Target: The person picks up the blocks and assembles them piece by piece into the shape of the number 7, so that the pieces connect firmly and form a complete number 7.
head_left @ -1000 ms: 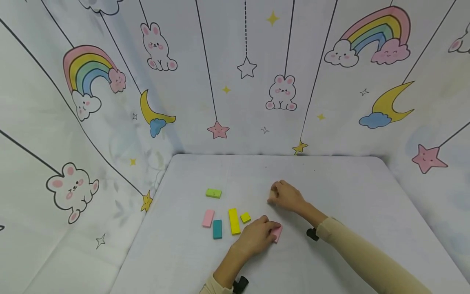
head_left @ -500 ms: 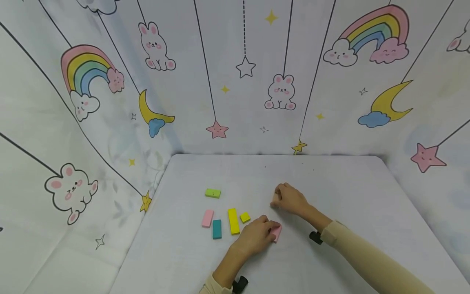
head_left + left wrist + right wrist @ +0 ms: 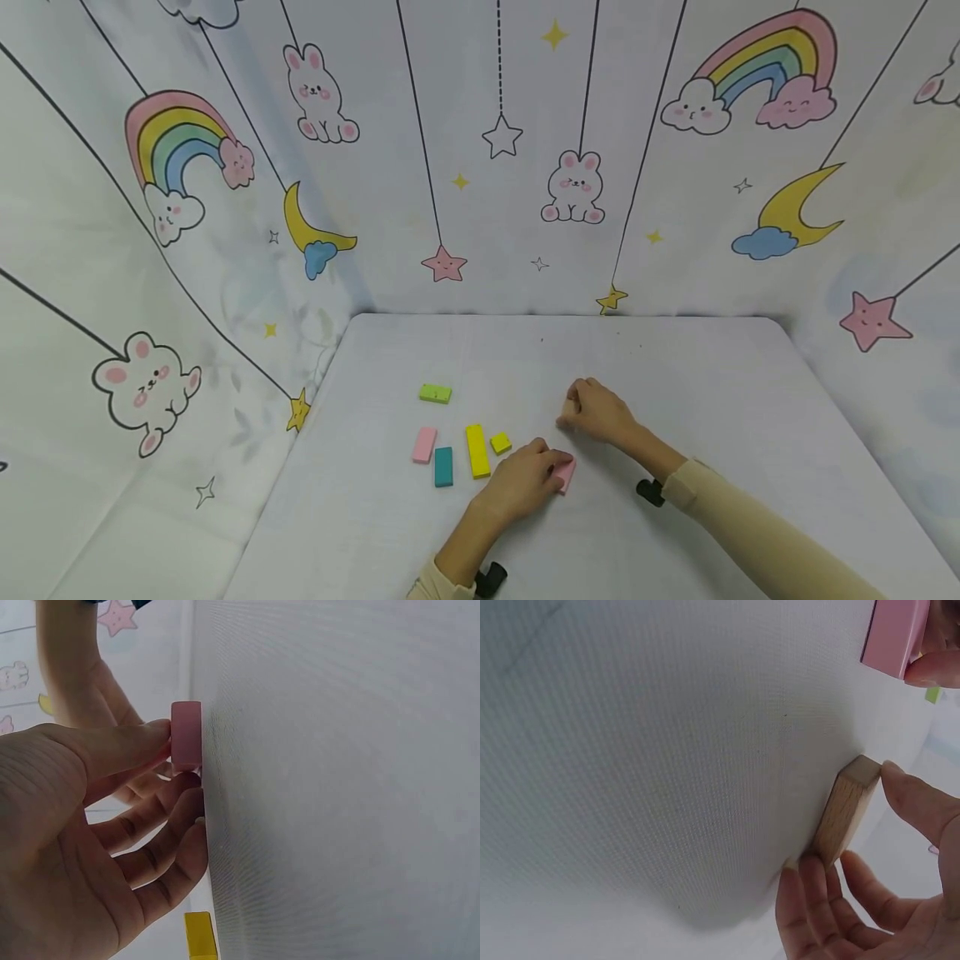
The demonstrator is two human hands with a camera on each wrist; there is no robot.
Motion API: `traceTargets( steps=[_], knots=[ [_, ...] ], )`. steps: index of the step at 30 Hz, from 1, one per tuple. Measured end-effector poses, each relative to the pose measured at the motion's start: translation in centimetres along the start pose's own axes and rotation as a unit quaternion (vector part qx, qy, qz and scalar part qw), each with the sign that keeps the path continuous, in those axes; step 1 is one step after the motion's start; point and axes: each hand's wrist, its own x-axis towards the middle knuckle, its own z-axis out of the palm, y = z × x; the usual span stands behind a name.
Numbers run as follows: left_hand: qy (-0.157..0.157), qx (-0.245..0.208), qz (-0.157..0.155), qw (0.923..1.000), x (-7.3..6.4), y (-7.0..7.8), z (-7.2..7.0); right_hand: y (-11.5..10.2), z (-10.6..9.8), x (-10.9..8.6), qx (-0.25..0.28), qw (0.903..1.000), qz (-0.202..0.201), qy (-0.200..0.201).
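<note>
My left hand (image 3: 517, 483) pinches a flat pink block (image 3: 566, 475) lying on the white table. In the left wrist view the thumb presses one side of that pink block (image 3: 186, 735), with fingertips at its other side. Farther back and to the right, my right hand (image 3: 600, 412) holds a bare wooden block (image 3: 569, 408). The right wrist view shows this wooden block (image 3: 844, 814) low against the cloth, thumb at one end and fingers around the other. Most of it is hidden by the hand in the head view.
Left of my hands lie a long yellow block (image 3: 477, 452), a small yellow block (image 3: 501, 443), a teal block (image 3: 444, 467) and another pink block (image 3: 424, 446). A light green block (image 3: 435, 393) lies farther back. A patterned cloth wall (image 3: 510, 233) rises behind the table (image 3: 697, 367).
My right hand has shifted slightly right and nearer to me, bringing the wooden block with it. The left hand stays in place on the pink block.
</note>
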Motion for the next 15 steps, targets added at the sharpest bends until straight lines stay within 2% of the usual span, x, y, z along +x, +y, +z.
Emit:
traceTargets(
  steps=[8, 15],
  knots=[
    [-0.002, -0.001, -0.001, 1.0000, 0.08, -0.11, 0.16, 0.24, 0.14, -0.66, 0.018, 0.9997, 0.016, 0.001],
    [-0.006, -0.008, -0.005, 0.9999, 0.05, -0.10, 0.08, 0.57, 0.34, -0.99, 0.022, 0.9996, 0.014, 0.009]
  ],
)
